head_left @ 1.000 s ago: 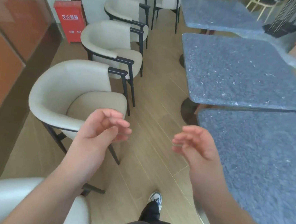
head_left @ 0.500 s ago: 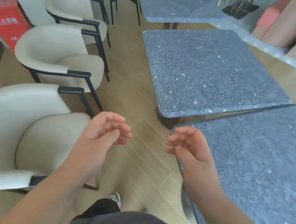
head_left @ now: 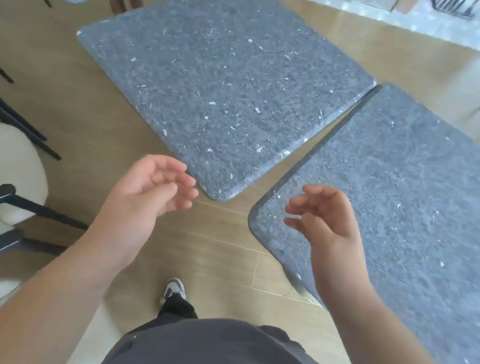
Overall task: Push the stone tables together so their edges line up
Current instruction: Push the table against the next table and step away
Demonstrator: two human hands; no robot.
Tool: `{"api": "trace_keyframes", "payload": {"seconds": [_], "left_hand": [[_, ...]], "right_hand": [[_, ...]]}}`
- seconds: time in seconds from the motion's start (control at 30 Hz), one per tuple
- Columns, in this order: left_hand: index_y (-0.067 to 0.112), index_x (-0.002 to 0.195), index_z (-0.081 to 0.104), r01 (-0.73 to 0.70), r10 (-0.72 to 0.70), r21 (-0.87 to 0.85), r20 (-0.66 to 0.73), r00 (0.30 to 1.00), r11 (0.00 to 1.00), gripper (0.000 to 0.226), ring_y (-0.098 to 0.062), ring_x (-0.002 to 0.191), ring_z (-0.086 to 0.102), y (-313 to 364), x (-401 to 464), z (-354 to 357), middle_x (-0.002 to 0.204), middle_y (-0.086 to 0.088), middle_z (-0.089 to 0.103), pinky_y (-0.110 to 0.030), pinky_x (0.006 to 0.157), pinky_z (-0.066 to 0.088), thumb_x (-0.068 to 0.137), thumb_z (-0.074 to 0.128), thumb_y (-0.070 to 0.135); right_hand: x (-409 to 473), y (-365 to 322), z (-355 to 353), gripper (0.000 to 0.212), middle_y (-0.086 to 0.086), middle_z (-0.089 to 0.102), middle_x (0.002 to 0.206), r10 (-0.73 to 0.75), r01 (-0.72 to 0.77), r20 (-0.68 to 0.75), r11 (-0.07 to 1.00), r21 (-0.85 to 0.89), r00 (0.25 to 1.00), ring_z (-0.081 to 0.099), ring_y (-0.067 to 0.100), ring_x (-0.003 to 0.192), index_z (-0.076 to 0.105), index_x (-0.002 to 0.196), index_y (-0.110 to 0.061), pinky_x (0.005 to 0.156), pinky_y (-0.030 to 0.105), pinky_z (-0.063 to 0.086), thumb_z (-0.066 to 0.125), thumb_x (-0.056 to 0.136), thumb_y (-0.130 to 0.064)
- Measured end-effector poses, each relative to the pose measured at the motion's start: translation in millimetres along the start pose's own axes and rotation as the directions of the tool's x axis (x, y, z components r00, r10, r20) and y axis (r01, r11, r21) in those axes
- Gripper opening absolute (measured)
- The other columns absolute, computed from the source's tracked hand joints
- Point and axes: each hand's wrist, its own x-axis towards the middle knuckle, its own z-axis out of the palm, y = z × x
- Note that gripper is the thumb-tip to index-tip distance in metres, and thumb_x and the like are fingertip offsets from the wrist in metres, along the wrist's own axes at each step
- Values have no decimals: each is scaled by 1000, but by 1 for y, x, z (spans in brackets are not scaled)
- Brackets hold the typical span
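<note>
Your view had swung right since earlier; both hands, left hand (head_left: 141, 199) and right hand (head_left: 328, 224), hovered with fingers loosely curled, holding nothing, near the grey speckled stone worktop (head_left: 221, 78) at centre frame and its twin (head_left: 412, 210) lower right.

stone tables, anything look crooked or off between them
Yes. The middle stone table and the near stone table do not sit flush: the gap between them is narrow at the far end and widens into a wedge near the person. Both hands, left hand and right hand, touch neither.
</note>
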Motion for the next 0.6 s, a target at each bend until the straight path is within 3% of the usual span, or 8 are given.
{"api": "trace_keyframes", "payload": {"seconds": [0.17, 0.3, 0.43, 0.6], "left_hand": [[11, 106, 65, 116, -138, 129, 178, 974, 985, 30, -21, 89, 74, -3, 63, -6, 91, 1, 75, -31, 77, 62, 92, 45, -5], [9, 107, 64, 272, -331, 238, 260, 907, 932, 33, -20, 84, 74, -39, 87, 25, 91, -4, 73, -37, 79, 64, 97, 40, -12], [5, 107, 58, 529, -606, 308, 263, 751, 791, 27, -23, 80, 71, -90, 93, 65, 98, -14, 67, -44, 79, 60, 100, 38, -11], [5, 101, 53, 800, -837, 249, 148, 526, 546, 17, -29, 84, 66, -150, 108, 99, 93, -15, 61, -44, 76, 57, 102, 39, -5]], "right_hand": [[-2, 20, 21, 45, -3, 67, 89, 97, -93, -205, 995, 30, 974, 66, 16, 88, 58, 107, -14, 81, 30, 57, 35, 88, 20], [-11, 46, 18, 43, -6, 68, 87, 176, -163, -335, 984, 66, 926, 66, 13, 88, 58, 107, -14, 81, 32, 57, 39, 84, 16], [-8, 81, 6, 43, -8, 67, 84, 326, -286, -439, 945, 157, 837, 66, 10, 85, 59, 106, -15, 75, 24, 57, 38, 86, 17], [5, 131, -14, 32, 2, 64, 87, 584, -443, -426, 808, 389, 691, 64, 17, 80, 57, 110, -9, 79, 33, 55, 41, 93, 12]]}}
